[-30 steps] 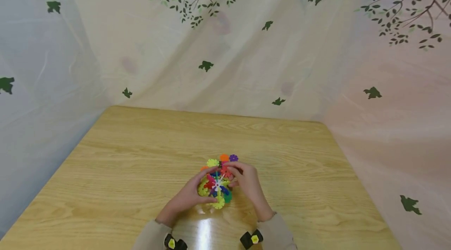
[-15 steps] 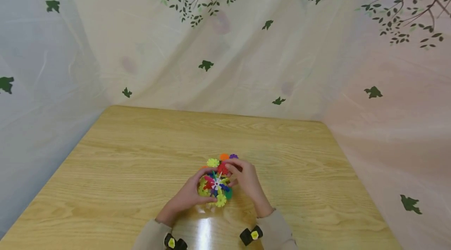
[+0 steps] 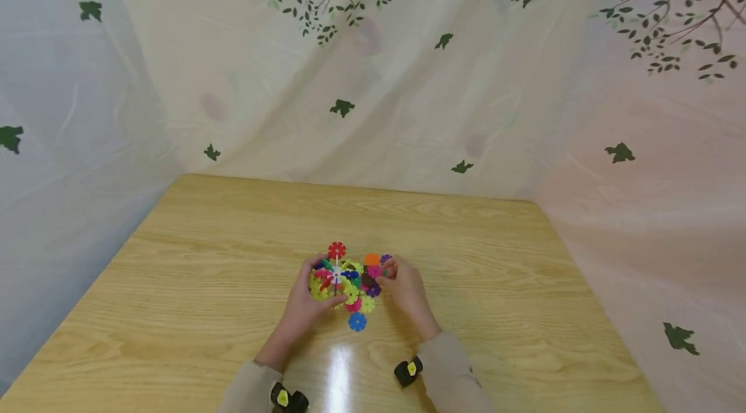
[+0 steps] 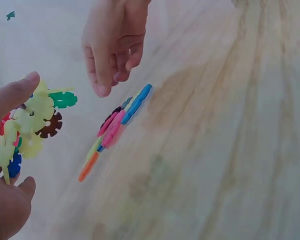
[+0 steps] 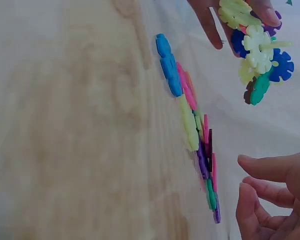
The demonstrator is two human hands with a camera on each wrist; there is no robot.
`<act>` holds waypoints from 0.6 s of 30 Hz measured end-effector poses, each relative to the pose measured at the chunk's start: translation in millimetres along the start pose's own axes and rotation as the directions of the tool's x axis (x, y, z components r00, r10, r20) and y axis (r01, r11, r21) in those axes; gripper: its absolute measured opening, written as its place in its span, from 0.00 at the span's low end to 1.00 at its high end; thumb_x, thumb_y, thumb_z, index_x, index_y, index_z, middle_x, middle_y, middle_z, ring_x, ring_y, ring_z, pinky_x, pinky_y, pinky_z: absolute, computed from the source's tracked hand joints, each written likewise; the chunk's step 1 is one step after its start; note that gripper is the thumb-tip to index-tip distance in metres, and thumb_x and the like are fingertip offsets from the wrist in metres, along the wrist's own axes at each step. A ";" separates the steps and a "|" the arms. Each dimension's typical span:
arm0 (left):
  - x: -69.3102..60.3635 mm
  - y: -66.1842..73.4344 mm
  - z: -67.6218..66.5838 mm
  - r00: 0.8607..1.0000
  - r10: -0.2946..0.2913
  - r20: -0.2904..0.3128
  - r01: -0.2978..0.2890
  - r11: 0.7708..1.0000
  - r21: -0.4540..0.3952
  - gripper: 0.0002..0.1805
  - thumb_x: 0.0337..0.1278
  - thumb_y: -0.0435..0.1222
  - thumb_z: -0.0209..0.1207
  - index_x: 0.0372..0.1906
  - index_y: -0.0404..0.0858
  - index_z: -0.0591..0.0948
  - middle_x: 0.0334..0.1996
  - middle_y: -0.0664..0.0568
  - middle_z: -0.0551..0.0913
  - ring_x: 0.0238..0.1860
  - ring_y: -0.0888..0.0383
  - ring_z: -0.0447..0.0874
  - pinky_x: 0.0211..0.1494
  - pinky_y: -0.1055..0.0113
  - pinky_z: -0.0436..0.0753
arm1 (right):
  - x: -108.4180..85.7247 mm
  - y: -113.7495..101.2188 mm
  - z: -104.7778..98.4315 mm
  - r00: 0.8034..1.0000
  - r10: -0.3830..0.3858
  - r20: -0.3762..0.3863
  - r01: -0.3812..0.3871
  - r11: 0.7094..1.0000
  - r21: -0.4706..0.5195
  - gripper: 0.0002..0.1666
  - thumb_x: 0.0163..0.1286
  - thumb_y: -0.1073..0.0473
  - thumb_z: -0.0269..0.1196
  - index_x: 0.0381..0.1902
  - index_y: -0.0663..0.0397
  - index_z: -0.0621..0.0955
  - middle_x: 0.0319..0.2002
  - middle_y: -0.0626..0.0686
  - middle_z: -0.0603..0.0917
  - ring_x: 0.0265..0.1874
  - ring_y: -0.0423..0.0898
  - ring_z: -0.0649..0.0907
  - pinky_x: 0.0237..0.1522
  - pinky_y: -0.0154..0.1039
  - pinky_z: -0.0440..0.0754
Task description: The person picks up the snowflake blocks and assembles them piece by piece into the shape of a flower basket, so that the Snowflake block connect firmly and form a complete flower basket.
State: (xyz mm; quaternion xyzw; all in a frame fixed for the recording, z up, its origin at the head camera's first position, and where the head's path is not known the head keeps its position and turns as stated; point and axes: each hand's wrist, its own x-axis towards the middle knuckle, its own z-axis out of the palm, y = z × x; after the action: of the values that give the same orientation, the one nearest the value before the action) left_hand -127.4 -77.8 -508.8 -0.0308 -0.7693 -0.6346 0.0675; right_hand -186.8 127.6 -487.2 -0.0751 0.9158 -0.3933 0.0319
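Note:
My left hand (image 3: 304, 304) grips a rounded cluster of notched flower discs (image 3: 335, 275), white, yellow, green and blue, held above the table; a red disc (image 3: 337, 250) stands out at its far side. Flat discs lie on the table to its right, among them a blue disc (image 3: 357, 322) and an orange disc (image 3: 372, 259); whether they are joined is unclear. Over their right end is my right hand (image 3: 406, 290). The right wrist view shows this hand (image 5: 277, 192) with loosely bent fingers and nothing between thumb and fingers, apart from the discs.
The wooden table (image 3: 495, 270) reaches back to a pale cloth (image 3: 396, 109) printed with leaves and branches. Cloth also hangs at the left and right sides. A black band with a yellow mark (image 3: 408, 371) is on my right wrist, and a similar one on the left.
My left hand has carried the cluster left and slightly away from me, uncovering the flat discs. My right hand has left the cluster, and the red disc now stands at the cluster's far side.

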 end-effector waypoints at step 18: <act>-2.8 -2.1 5.5 1.000 0.025 0.005 -0.025 1.000 0.015 0.46 0.37 0.34 0.75 0.67 0.41 0.66 0.66 0.43 0.69 0.68 0.41 0.65 0.74 0.38 0.59 | 8.6 0.4 -2.8 0.999 -0.015 -0.038 0.021 0.983 0.184 0.07 0.64 0.63 0.66 0.37 0.61 0.79 0.33 0.57 0.82 0.29 0.44 0.80 0.28 0.39 0.85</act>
State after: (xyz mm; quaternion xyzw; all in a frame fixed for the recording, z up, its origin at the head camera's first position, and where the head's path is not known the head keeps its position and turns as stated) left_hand -125.3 -72.7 -512.2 -0.0417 -0.7737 -0.6278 0.0737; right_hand -195.7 128.4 -485.5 -0.0729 0.8750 -0.4782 0.0185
